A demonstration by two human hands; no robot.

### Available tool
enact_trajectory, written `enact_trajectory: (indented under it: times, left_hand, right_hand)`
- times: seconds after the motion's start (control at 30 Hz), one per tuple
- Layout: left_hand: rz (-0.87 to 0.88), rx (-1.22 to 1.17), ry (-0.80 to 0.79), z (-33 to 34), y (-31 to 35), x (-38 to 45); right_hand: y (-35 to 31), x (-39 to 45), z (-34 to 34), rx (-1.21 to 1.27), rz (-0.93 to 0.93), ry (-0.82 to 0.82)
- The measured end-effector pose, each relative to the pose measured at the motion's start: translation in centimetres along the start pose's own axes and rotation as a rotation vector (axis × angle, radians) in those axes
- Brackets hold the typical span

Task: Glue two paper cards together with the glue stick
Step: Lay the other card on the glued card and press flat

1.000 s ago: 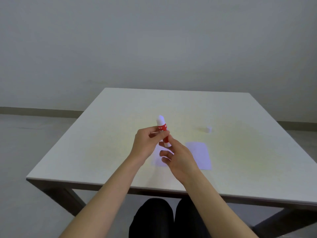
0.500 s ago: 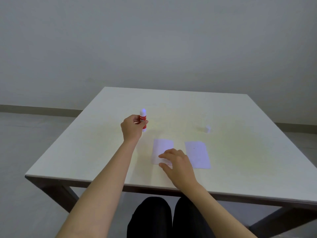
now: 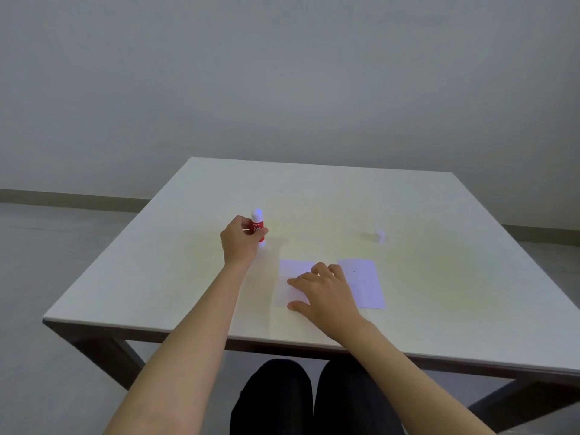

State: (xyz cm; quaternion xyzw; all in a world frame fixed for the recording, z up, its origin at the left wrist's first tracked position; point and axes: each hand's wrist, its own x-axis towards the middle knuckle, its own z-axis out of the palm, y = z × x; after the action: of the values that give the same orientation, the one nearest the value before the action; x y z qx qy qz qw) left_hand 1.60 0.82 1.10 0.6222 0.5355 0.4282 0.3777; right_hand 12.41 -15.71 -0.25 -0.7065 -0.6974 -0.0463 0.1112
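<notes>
1. Glue stick [image 3: 258, 223]: red barrel with a small white label, white rounded top, white base. It stands upright at the centre left of the frame, and its base appears to meet the table [image 3: 314, 196].
2. Left hand [image 3: 241, 243]: closed around the red barrel from the left side, thumb and fingers wrapped on it, forearm reaching in from the lower left.
3. Left card [image 3: 290, 279]: pale white-lilac paper rectangle, lying flat at the centre of the frame, below and right of the glue stick. Its right part is hidden under the right hand.
4. Right hand [image 3: 324, 293]: palm down, fingers loosely spread and resting on the left card, gripping nothing.
5. Right card [image 3: 364, 282]: same pale paper, flat, just beside the left card on its right; a tiny dark speck shows near its upper middle.
6. Small white object [image 3: 380, 235]: stands apart at the centre right, above the right card; too blurred to identify.
</notes>
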Motion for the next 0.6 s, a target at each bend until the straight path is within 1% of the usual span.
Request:
enact_trajectory:
  times: [0.1, 0.2, 0.27, 0.3, 0.37, 0.4, 0.43, 0.47, 0.5, 0.6]
  left_hand:
    - [0.000, -0.002, -0.009, 0.2, -0.4, 0.0]
    - [0.002, -0.021, -0.059, 0.1, -0.8, 0.0]
    - [0.030, -0.012, -0.051, -0.1, -0.5, -0.4]
    - [0.062, 0.002, 0.000, -0.2, -0.3, -0.7]
    - [0.190, -0.023, 0.165, -0.3, 0.4, -2.0]
    - [0.256, -0.062, 0.217, -0.3, 0.9, -2.9]
    - [0.297, -0.103, 0.211, -0.1, 1.3, -3.8]
    - [0.298, -0.126, 0.146, 0.1, 1.8, -4.7]
    - [0.252, -0.142, 0.024, 0.4, 2.1, -5.5]
    - [-0.049, -0.145, -0.444, 1.9, 3.4, -7.9]
  right_hand:
    - [0.0, 0.0, 0.0, -0.027, -0.037, 0.028]
    - [-0.1, -0.1, -0.3, -0.083, -0.076, 0.042]
    - [-0.1, -0.3, -0.5, -0.149, -0.087, 0.131]
    - [-0.1, -0.4, -0.7, -0.134, -0.074, 0.199]
    - [0.3, -0.4, -1.1, 0.019, -0.001, 0.353]
    - [0.7, -0.3, -1.6, 0.153, 0.071, 0.405]
    - [1.1, -0.2, -2.4, 0.321, 0.173, 0.440]
    - [1.5, -0.1, -3.2, 0.509, 0.295, 0.466]
    - [2.0, 0.1, -3.9, 0.699, 0.414, 0.488]
    - [3.3, 0.1, -5.6, 1.257, 0.703, 0.561]
